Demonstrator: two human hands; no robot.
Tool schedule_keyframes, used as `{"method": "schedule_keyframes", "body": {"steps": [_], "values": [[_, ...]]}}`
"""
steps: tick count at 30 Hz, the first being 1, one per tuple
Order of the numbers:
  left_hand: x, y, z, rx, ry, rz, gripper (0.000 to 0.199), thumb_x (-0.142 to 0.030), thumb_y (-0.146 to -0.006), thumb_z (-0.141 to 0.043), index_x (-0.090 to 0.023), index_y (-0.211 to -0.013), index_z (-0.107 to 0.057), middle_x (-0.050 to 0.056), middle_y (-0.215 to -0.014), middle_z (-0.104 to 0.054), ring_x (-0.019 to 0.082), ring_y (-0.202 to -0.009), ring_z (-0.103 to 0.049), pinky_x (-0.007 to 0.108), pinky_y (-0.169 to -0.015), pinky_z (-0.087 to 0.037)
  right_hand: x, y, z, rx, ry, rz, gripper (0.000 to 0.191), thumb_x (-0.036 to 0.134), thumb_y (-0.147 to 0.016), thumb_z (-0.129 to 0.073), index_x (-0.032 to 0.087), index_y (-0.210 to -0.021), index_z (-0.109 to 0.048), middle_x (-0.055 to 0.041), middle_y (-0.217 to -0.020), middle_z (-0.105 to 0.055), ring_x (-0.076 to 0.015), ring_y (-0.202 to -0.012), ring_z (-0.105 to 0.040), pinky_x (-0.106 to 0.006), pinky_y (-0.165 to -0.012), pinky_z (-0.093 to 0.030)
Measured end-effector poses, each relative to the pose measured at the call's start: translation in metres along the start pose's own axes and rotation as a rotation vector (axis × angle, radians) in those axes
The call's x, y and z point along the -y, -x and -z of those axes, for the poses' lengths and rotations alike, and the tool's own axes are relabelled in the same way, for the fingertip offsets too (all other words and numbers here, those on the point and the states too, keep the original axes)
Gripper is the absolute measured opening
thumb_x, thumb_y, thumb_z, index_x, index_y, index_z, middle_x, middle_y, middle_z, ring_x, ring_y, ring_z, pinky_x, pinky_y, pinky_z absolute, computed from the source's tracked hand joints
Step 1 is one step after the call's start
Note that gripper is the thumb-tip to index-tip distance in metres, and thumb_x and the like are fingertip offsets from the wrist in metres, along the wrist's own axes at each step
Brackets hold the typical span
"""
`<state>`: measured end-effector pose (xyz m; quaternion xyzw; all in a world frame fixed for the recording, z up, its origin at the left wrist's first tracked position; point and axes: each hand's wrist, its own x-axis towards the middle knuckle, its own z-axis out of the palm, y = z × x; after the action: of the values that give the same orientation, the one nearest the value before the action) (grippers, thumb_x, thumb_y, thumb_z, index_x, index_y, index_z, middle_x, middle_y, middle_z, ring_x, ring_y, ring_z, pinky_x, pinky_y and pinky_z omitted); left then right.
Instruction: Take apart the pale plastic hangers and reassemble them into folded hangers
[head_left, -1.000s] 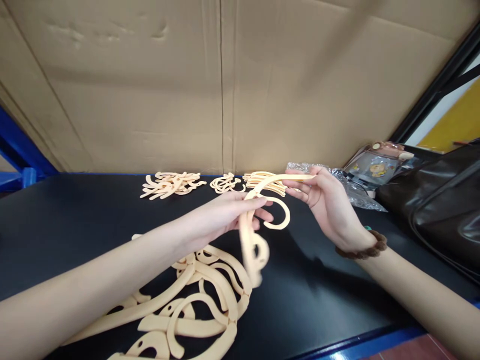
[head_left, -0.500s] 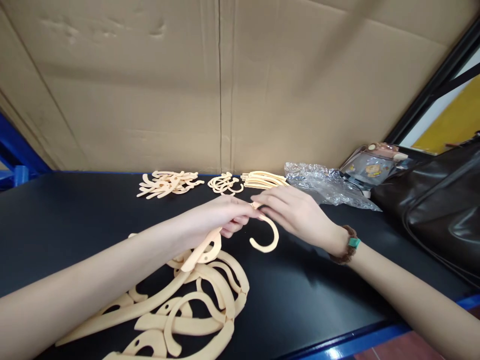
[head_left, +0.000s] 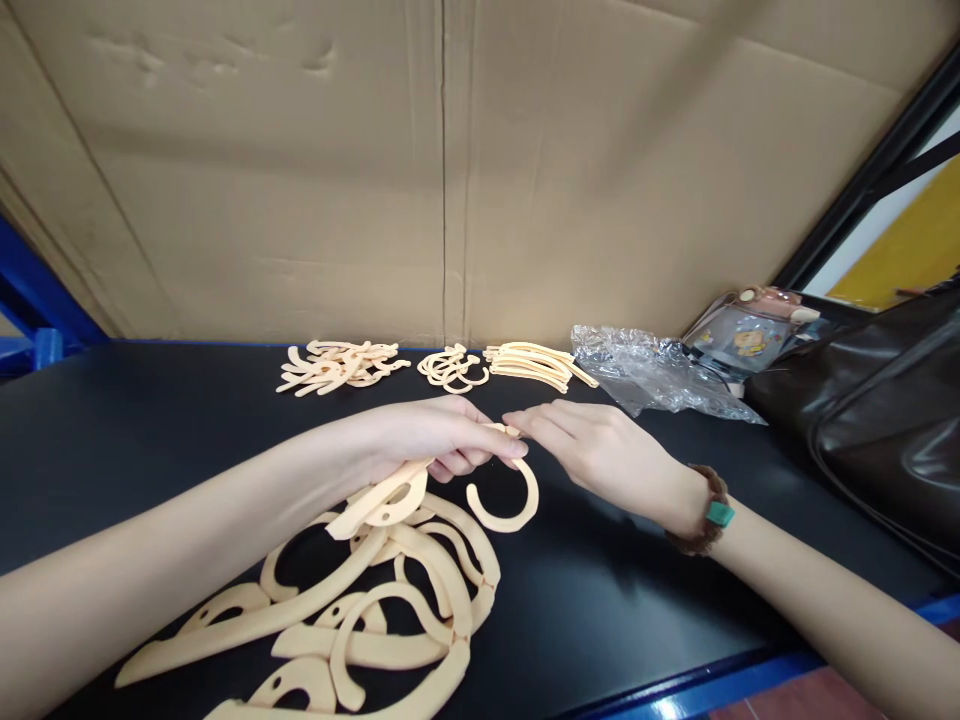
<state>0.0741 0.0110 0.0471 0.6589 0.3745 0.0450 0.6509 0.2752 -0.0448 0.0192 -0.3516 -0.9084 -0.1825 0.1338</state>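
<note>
My left hand (head_left: 457, 440) is closed around a cream plastic clothes hanger (head_left: 386, 497), with the thumb pressed near the base of its curved hook (head_left: 517, 505). One arm of this hanger sticks out below my wrist; much of the rest is hidden by the hand. My right hand (head_left: 600, 450) has its fingers together, fingertips at the joint beside the hook; its thumb is hidden. Under my left forearm lies a heap of similar cream hangers (head_left: 442, 570), overlapping one another on the black tabletop (head_left: 615, 620).
Along the back sit a pile of cream curved pieces (head_left: 341, 365), a small pile of loose hooks (head_left: 452, 368) and a stack of slim bars (head_left: 532, 363). Crumpled clear plastic (head_left: 660, 370), a transparent cup (head_left: 742, 335) and a dark bag (head_left: 885, 400) stand right. Cardboard (head_left: 450, 180) rises behind.
Both hands have come slightly lower and nearer with the hanger, and its hook has shifted down and left. The right fingers have straightened. More of the bar stack shows.
</note>
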Motion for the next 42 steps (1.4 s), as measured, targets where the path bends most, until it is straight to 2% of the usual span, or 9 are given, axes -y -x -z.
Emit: {"method": "schedule_keyframes", "body": {"steps": [4,9,16,21,24,27,31,36,42], "values": [[-0.006,0.004,-0.002,-0.086,-0.080,0.032,0.032,-0.042,-0.059,-0.081,-0.016,-0.060,-0.062,-0.010,-0.048,-0.022,0.006,-0.046,-0.013,0.025,-0.046,-0.006,0.017,-0.003,0.000,0.095,0.111,-0.103,0.029,0.005,-0.093,-0.036,0.010,-0.112,-0.057,-0.0115,-0.088,-0.068,-0.0212,-0.074,-0.064,-0.030,-0.061,-0.046],[-0.011,0.013,-0.001,-0.149,-0.176,-0.034,0.029,-0.037,-0.065,-0.077,-0.018,-0.055,-0.058,-0.007,-0.051,-0.027,0.008,-0.047,-0.020,0.026,-0.045,-0.010,-0.008,-0.013,-0.006,0.181,-0.253,-0.420,0.019,0.004,-0.088,-0.044,0.018,-0.086,-0.056,0.0005,-0.067,-0.062,-0.0117,-0.055,-0.054,-0.023,-0.055,-0.037],[-0.017,0.015,0.006,-0.287,-0.093,-0.320,0.040,-0.041,-0.071,-0.069,-0.019,-0.050,-0.044,-0.007,-0.047,-0.021,0.008,-0.045,-0.015,0.026,-0.045,-0.011,-0.104,-0.054,-0.038,-0.102,-0.328,-0.604,0.029,0.009,-0.094,-0.036,0.013,-0.101,-0.064,-0.0104,-0.104,-0.063,-0.0177,-0.094,-0.060,-0.030,-0.088,-0.043],[-0.017,0.016,0.012,-0.356,0.100,-0.594,0.021,-0.025,-0.067,-0.052,-0.020,-0.055,-0.035,-0.003,-0.054,-0.025,0.010,-0.049,-0.022,0.026,-0.047,-0.022,-0.126,-0.076,-0.071,-0.172,-0.450,-0.615,0.026,0.010,-0.089,-0.050,0.011,-0.112,-0.063,-0.0135,-0.116,-0.065,-0.0203,-0.109,-0.060,-0.035,-0.100,-0.042],[-0.016,0.014,0.017,-0.355,0.198,-0.619,0.005,-0.025,-0.067,-0.043,-0.020,-0.066,-0.046,0.000,-0.062,-0.039,0.013,-0.056,-0.038,0.029,-0.057,-0.038,-0.113,-0.079,-0.072,-0.197,-0.561,-0.637,0.027,0.014,-0.090,-0.051,0.010,-0.114,-0.062,-0.0151,-0.120,-0.066,-0.0191,-0.113,-0.060,-0.034,-0.102,-0.043],[-0.012,0.006,0.021,-0.447,0.161,-0.690,0.019,-0.024,-0.069,-0.040,-0.019,-0.083,-0.052,0.005,-0.092,-0.058,0.020,-0.088,-0.054,0.031,-0.081,-0.045,-0.075,-0.075,-0.051,-0.186,-0.715,-0.626,0.038,0.031,-0.101,-0.032,0.010,-0.117,-0.061,-0.0148,-0.115,-0.068,-0.0157,-0.104,-0.066,-0.030,-0.094,-0.049],[-0.004,-0.007,0.023,-0.529,-0.042,-0.640,0.037,-0.030,-0.076,-0.041,-0.017,-0.108,-0.053,0.008,-0.115,-0.059,0.025,-0.110,-0.052,0.035,-0.095,-0.041,-0.016,-0.060,-0.010,-0.058,-1.313,-0.470,0.049,0.046,-0.101,-0.028,0.014,-0.105,-0.065,-0.0098,-0.104,-0.071,-0.0158,-0.092,-0.067,-0.030,-0.087,-0.052],[-0.002,-0.006,0.020,-0.409,-0.071,-0.562,0.034,-0.042,-0.088,-0.045,-0.015,-0.101,-0.062,0.007,-0.096,-0.065,0.020,-0.092,-0.060,0.031,-0.081,-0.048,-0.011,-0.039,0.011,-0.208,-1.040,-0.559,0.025,0.038,-0.091,-0.056,0.016,-0.088,-0.068,-0.0024,-0.083,-0.068,-0.0143,-0.076,-0.062,-0.025,-0.068,-0.047],[-0.006,0.002,0.013,-0.524,-0.121,-0.533,0.023,-0.032,-0.092,-0.051,-0.015,-0.078,-0.059,-0.004,-0.061,-0.047,0.007,-0.049,-0.042,0.017,-0.043,-0.039,-0.025,-0.028,0.009,-0.384,-0.203,-0.470,0.030,0.026,-0.099,-0.041,0.020,-0.124,-0.055,-0.0065,-0.104,-0.066,-0.0170,-0.084,-0.063,-0.026,-0.063,-0.042]]}}
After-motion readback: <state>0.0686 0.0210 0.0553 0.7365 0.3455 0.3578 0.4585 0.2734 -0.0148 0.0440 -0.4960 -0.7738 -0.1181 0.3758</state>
